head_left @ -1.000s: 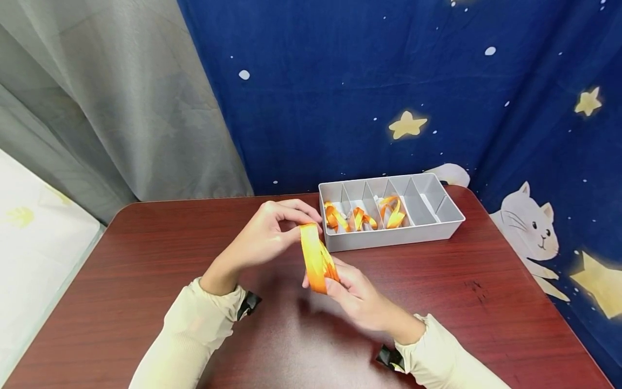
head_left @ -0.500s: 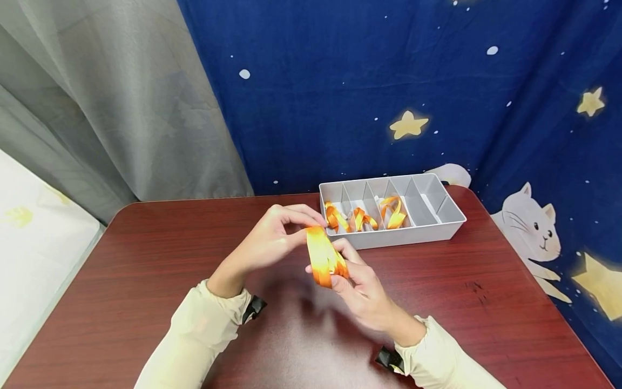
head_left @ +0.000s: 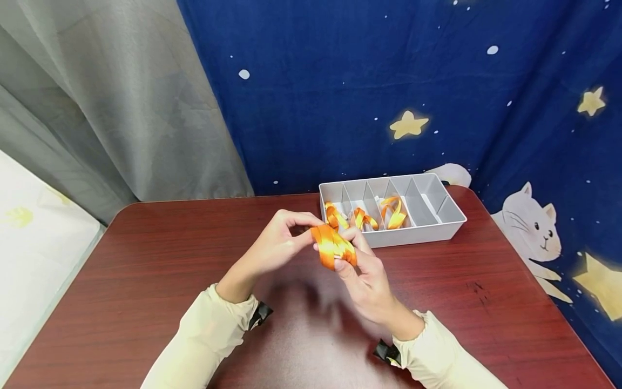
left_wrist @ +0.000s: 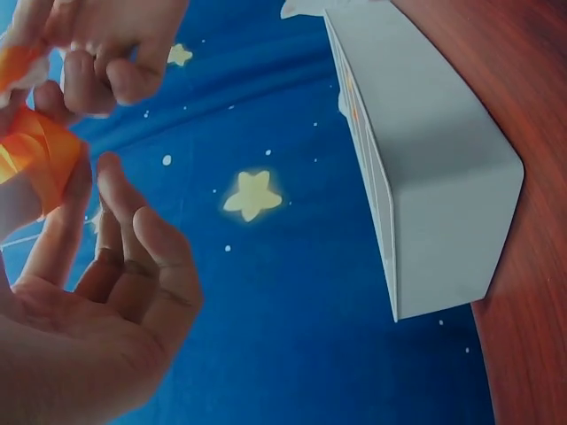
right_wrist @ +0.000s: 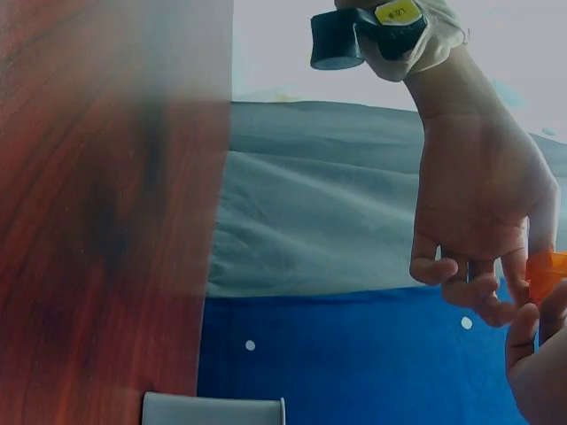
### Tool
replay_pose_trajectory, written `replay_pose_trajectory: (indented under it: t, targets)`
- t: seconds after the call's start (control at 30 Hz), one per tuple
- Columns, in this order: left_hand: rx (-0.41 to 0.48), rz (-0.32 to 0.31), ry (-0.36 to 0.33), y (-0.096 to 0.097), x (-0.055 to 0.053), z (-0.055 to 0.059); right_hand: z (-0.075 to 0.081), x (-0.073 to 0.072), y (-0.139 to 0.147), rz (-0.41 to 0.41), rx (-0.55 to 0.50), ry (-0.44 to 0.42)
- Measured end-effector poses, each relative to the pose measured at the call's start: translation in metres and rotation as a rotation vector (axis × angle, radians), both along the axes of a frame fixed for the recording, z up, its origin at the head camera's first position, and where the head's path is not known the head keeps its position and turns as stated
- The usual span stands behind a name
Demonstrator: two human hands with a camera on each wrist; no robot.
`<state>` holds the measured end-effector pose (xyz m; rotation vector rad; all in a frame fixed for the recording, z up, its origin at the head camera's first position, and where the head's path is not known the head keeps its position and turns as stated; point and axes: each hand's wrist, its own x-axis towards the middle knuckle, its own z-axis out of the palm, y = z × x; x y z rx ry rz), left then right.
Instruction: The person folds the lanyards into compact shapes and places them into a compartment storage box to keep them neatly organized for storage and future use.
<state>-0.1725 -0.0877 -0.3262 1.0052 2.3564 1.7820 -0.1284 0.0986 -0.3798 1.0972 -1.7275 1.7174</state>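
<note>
A bundle of shiny orange ribbon [head_left: 333, 246] is held up between both hands over the table, in front of the grey tray. My left hand [head_left: 277, 246] pinches its upper left edge between thumb and index finger, the other fingers loosely bent. My right hand [head_left: 366, 281] grips the lower right side, thumb on the near face. A small white bit shows at the bundle's lower edge by the right thumb. In the left wrist view the orange ribbon [left_wrist: 44, 155] spans between the two hands; in the right wrist view only a piece of ribbon [right_wrist: 547, 276] shows.
Behind the hands stands a grey divided tray [head_left: 418, 235]. Orange ribbon pieces lie in its three left compartments, among them a looped ribbon [head_left: 396, 216]. The reddish-brown table [head_left: 160, 259] ends at a blue curtain [head_left: 330, 108] with stars.
Both hands have moved slightly right, and the bundle has risen toward the tray. The bundle has turned from an upright loop to a more sideways, compact shape.
</note>
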Motion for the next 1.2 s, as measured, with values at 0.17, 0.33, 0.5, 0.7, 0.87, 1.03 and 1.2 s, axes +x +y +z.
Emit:
replay_pose_trajectory:
  t: [0.17, 0.33, 0.5, 0.7, 0.87, 1.03, 1.2]
  targets:
    - [0.012, 0.037, -0.054, 0.004, 0.004, 0.0, 0.0, -0.003, -0.001, -0.052, -0.051, 0.013]
    - [-0.012, 0.059, -0.087, 0.006, 0.005, 0.0, 0.001, -0.005, -0.002, -0.06, -0.064, 0.003]
    - [-0.107, 0.108, -0.11, 0.005, 0.0, 0.005, 0.0, -0.006, 0.002, -0.061, 0.006, 0.008]
    - [-0.196, 0.191, -0.104, -0.004, -0.006, 0.013, 0.002, -0.002, 0.006, -0.019, 0.144, -0.065]
    - [-0.234, 0.236, -0.066, -0.009, -0.008, 0.018, 0.004, 0.001, 0.009, 0.015, 0.254, -0.154]
    - [-0.254, 0.26, 0.043, -0.01, -0.005, 0.023, 0.002, 0.0, 0.01, 0.08, 0.322, -0.285]
    - [-0.257, 0.212, 0.141, -0.011, -0.002, 0.025, 0.002, -0.003, 0.01, 0.088, 0.355, -0.351]
